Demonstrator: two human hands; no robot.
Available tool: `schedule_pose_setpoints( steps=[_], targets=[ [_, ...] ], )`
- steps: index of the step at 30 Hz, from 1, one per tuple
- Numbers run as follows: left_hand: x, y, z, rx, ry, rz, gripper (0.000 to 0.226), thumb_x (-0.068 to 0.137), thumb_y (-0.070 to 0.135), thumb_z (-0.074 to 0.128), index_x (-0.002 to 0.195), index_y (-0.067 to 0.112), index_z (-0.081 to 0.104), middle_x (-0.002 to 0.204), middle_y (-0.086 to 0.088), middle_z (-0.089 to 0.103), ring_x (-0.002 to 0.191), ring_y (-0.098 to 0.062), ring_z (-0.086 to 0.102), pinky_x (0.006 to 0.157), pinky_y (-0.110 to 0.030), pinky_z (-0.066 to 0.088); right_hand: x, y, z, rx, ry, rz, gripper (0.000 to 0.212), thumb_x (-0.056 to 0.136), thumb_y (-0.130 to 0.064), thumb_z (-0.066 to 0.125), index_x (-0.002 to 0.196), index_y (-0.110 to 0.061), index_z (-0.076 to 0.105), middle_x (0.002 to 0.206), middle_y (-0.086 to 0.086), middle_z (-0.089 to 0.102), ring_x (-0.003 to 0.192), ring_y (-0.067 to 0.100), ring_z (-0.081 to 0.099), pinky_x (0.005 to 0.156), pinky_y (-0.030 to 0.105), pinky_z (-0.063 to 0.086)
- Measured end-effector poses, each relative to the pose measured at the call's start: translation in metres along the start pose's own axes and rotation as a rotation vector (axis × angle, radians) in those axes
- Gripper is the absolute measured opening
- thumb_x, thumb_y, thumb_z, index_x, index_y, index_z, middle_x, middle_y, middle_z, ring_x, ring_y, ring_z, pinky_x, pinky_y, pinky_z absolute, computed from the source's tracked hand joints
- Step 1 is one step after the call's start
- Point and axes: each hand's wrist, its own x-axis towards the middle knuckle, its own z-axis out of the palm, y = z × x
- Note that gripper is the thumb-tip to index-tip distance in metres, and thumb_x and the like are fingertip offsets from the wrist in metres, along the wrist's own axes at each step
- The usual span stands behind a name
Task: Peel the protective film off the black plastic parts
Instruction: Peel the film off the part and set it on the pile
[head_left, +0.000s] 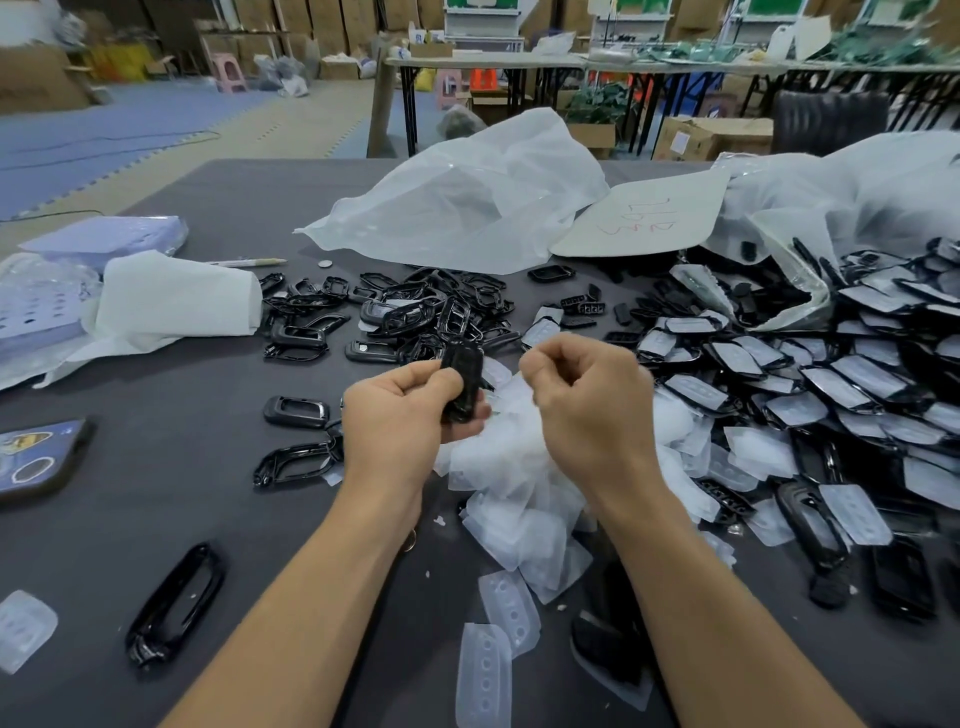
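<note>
We are holding one black plastic part (462, 382) in our left hand (400, 415) above the grey table (182, 374).

In the head view we are seeing two hands, both raised side by side with the forearms reaching in from below. The left fingers and thumb are curling round the part, keeping it nearly upright. The right hand (587, 395) is hovering just beside it with its fingers curled tight toward the thumb; we cannot tell whether film is pinched there. Under the hands a pile of peeled films (514, 483) is lying, too many to count. A heap of film-covered parts (831, 374) is spreading to the right, and a heap of bare parts (415, 312) is lying beyond the hands. Two white plastic bags (478, 208) are lying behind.
</note>
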Motion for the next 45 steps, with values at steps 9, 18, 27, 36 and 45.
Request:
schedule_pose_setpoints(
  steps=[9, 18, 27, 36, 45],
  targets=[
    [0.006, 0.005, -0.008, -0.117, 0.064, -0.04, 0.005, 0.094, -0.003, 0.066, 0.094, 0.002, 0.068, 0.07, -0.017, 0.075, 0.058, -0.022, 0.073, 0.048, -0.022, 0.056, 0.002, -0.002, -0.007, -0.587, -0.352, -0.05, 0.005, 0.087, -0.035, 0.072, 0.085, -0.033, 0.076, 0.096, -0.01, 0.069, 0.11, 0.017, 0.05, 0.101, 0.035, 0.029],
    [0.009, 0.004, -0.01, -0.104, 0.067, -0.036, 0.006, 0.095, -0.003, 0.065, 0.095, 0.002, 0.069, 0.069, -0.017, 0.075, 0.057, -0.023, 0.072, 0.048, -0.024, 0.057, -0.001, -0.001, -0.006, -0.512, -0.192, -0.088, 0.007, 0.091, -0.027, 0.071, 0.088, -0.031, 0.076, 0.091, -0.009, 0.074, 0.106, 0.018, 0.057, 0.108, 0.035, 0.029],
    [0.009, 0.0, -0.008, 0.006, 0.023, -0.001, 0.009, 0.092, -0.002, 0.067, 0.089, 0.0, 0.076, 0.069, -0.017, 0.075, 0.055, -0.023, 0.071, 0.051, -0.025, 0.057, -0.016, -0.001, 0.016, -0.623, -0.262, -0.265, 0.008, 0.089, -0.028, 0.071, 0.096, -0.031, 0.074, 0.109, -0.013, 0.068, 0.118, 0.015, 0.048, 0.103, 0.023, 0.012],
    [0.005, 0.003, -0.008, -0.031, -0.092, -0.072, 0.018, 0.093, -0.001, 0.067, 0.085, 0.009, 0.08, 0.081, -0.016, 0.078, 0.056, -0.021, 0.071, 0.05, -0.022, 0.055, -0.01, 0.004, 0.007, -0.135, -0.064, -0.091, 0.015, 0.088, -0.015, 0.078, 0.094, -0.029, 0.081, 0.073, -0.026, 0.06, 0.079, -0.007, 0.057, 0.076, 0.009, 0.043],
    [0.005, 0.006, -0.007, -0.14, -0.338, -0.176, 0.033, 0.097, 0.0, 0.061, 0.078, 0.014, 0.083, 0.079, -0.006, 0.076, 0.059, -0.016, 0.07, 0.054, -0.021, 0.059, -0.008, -0.001, 0.007, 0.21, -0.099, 0.07, 0.02, 0.084, -0.011, 0.081, 0.091, -0.026, 0.069, 0.061, -0.004, 0.071, 0.046, 0.01, 0.058, 0.05, 0.019, 0.045]
  ],
)
